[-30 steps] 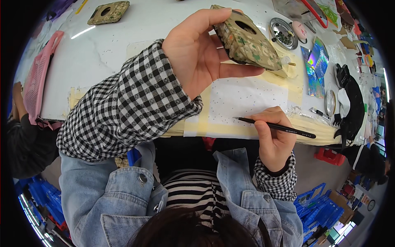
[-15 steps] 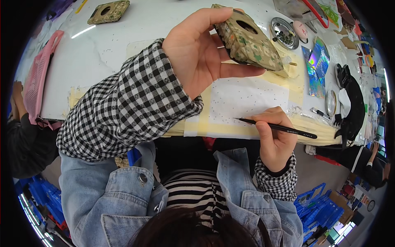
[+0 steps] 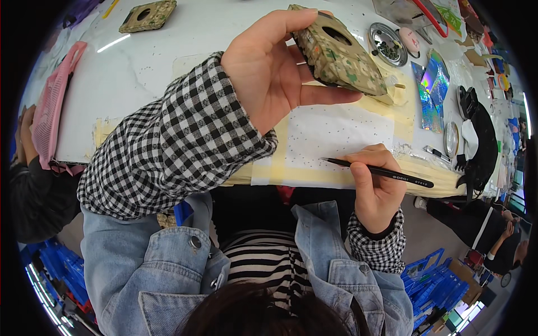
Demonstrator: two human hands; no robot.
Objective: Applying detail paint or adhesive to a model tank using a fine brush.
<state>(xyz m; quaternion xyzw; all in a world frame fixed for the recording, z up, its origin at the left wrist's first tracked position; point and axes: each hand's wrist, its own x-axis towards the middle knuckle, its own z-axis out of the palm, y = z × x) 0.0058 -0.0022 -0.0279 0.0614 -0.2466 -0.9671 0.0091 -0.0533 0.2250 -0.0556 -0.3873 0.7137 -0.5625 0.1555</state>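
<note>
My left hand is raised over the table, palm up, its fingers and thumb closed around a camouflage-painted model vehicle hull. A dark oval hole shows in the hull's top. Lower and to the right, my right hand pinches black tweezers. Their fine tip points left, just over a white sheet of paper dotted with tiny dark bits. Whether the tip holds a bit is too small to tell. A similar camouflage hull lies at the far left, out of reach of both hands.
Yellowish tape borders the paper. To the right are a round metal dish with small dark bits, a pink oval object, shiny holographic film and a black bag. A pink mesh basket stands left; people sit on both sides.
My right hand and the tweezers have shifted slightly to the right, with the tip a little higher. The hull in my left hand has barely moved. A person at far right has changed posture.
</note>
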